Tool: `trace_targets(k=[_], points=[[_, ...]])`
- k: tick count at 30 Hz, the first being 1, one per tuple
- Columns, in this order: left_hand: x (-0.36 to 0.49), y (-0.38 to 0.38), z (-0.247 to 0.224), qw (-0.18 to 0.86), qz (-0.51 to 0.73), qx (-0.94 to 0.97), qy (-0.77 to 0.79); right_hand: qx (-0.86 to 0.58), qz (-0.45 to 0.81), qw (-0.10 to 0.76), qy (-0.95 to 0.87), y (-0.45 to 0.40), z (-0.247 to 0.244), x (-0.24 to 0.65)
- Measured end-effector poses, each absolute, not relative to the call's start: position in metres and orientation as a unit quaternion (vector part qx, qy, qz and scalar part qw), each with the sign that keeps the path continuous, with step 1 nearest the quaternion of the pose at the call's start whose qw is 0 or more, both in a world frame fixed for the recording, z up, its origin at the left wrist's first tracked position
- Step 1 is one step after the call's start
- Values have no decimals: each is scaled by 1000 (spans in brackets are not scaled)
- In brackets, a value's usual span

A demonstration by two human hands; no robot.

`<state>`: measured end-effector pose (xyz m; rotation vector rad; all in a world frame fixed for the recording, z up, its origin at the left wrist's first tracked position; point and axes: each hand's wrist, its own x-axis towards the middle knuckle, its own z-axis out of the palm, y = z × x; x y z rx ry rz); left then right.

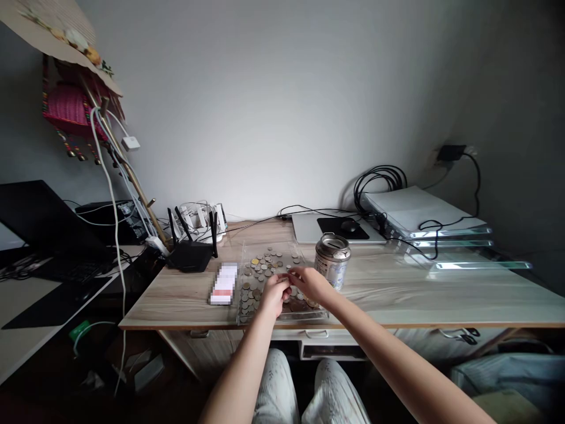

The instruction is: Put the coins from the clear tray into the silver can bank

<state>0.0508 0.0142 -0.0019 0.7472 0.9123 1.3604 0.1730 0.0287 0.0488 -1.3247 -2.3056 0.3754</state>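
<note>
Many loose coins (246, 286), mostly silver with a few yellowish ones, lie spread in a shallow clear plastic tray (282, 318) at the desk's front. Above its middle, my left hand (274, 294) has its fingers curled closed. My right hand (312, 285) reaches in from the right, its fingers pinched against the left fingertips. Whatever sits between the fingers is too small and covered to make out. Just beyond my right hand stands a round metal tin (338, 262) with a slot-like opening on top, upright beside the tray.
A phone (224, 284) with a blurred screen lies left of the tray. Behind it sits a black router (190, 254) with antennas. A closed laptop (304, 228) with a mouse (349, 225) is at the back. Stacked clear-edged panels (428, 215) and cables occupy the right.
</note>
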Motion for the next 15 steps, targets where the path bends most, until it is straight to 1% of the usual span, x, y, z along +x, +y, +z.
trace_targets(k=[3, 6, 8, 11, 13, 15], points=[[52, 14, -1, 619, 575, 346, 407, -473, 209, 251, -819, 40, 30, 167], [53, 13, 0, 630, 553, 364, 408, -454, 239, 278, -812, 42, 35, 171], [53, 12, 1, 635, 549, 363, 405, -444, 182, 318, -818, 39, 52, 180], [52, 11, 2, 643, 552, 340, 408, -461, 25, 381, -801, 39, 89, 203], [51, 11, 2, 651, 550, 319, 415, -509, -64, 382, -768, 48, 111, 223], [51, 12, 2, 656, 549, 308, 416, -558, -112, 338, -749, 62, 125, 242]])
